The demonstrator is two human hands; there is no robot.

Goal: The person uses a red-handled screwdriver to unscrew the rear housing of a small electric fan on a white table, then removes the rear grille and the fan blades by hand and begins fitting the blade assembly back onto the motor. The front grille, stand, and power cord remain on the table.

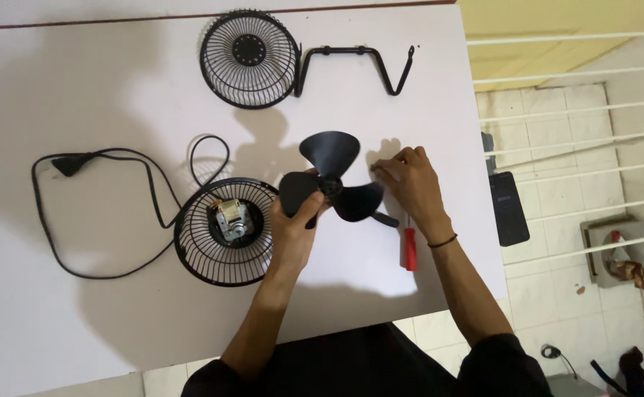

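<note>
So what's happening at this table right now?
A person has a small fan in pieces on a white table. Their left hand holds up the black three-blade propeller, while the right hand pinches something too small to identify beside it. The rear grille with the motor and its power cord lies to the left, the front grille and bracket stand sit farther back, and a red-handled screwdriver rests near the right wrist.

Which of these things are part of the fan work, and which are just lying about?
In the work: fan blade in left hand; right hand; rear grille with motor; front grille; bracket; red screwdriver; power cord.

Lying about: phone.
</note>
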